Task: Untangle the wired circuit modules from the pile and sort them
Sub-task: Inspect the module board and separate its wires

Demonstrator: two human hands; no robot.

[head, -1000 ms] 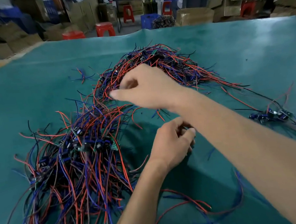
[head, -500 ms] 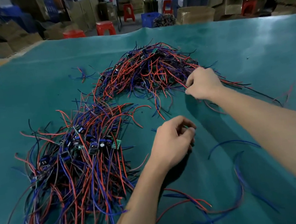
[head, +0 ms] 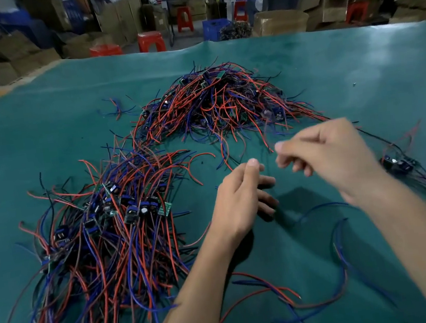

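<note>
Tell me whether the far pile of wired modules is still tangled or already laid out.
Tangled. The far pile is a heap of red and blue wires crossing every way, with modules buried among them.

Two bare hands over heaps of red and blue wired modules

The left hand and blurred right hand hover close together above the teal table cover, fingers loosely curled, apparently holding nothing.

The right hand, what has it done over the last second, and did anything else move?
The right hand came off the far tangled pile, swung right, then drew back toward the left hand; blur hides whether it holds a wire. The left hand's fingers loosened slightly. The sorted bundle stayed put.
</note>
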